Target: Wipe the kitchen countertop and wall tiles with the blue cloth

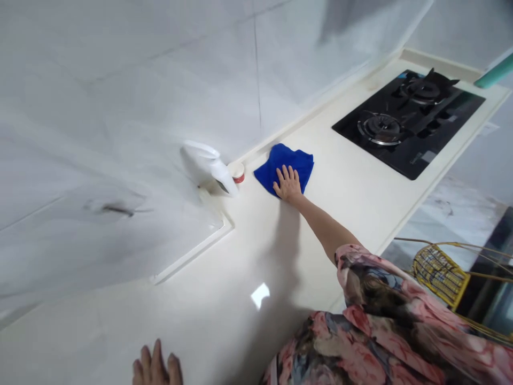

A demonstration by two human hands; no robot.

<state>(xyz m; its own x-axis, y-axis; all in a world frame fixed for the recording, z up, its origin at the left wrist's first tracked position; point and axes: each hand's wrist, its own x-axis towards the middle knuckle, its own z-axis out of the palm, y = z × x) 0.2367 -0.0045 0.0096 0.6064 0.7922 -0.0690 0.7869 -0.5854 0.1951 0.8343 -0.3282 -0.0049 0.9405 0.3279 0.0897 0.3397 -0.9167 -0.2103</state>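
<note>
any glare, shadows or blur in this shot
Head view: a bright glare patch on the counter; head view: a soft shadow stretching below the right hand; head view: the wall looks blurry toward the picture's left.

Head view down over countertop [344, 187]

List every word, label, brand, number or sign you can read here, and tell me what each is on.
None can be read.
Black hob: pale lettering near its front edge, too small and blurred.
White spray bottle: dark label, illegible.
Small tub: marks on its red band, too small.
</note>
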